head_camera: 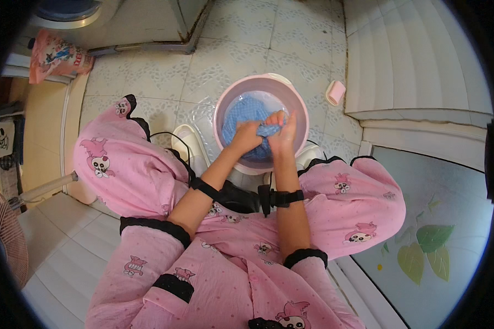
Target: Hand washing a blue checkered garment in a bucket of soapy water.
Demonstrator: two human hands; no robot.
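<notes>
A round pink basin [220, 98] stands on the tiled floor between my feet. Inside it, a wet blue checked cloth [243, 113] lies bunched in cloudy water. My left hand [246, 137] is closed around a gathered part of the cloth, over the middle of the basin. Close beside it on the right, my right hand [284, 133] grips the same raised fold, its fingers curled over the fabric and its thumb up. The two hands are a short way apart, with the fold stretched between them. The rest of the cloth hangs below into the water.
A pink bar of soap [336, 92] in a pale holder lies on the floor to the right of the basin. White slippers [191, 148] flank the basin. A pink printed bag [59, 57] stands at upper left near a washing machine [144, 20]. A fan [6, 238] is at far left, a frosted glass door [428, 197] at right.
</notes>
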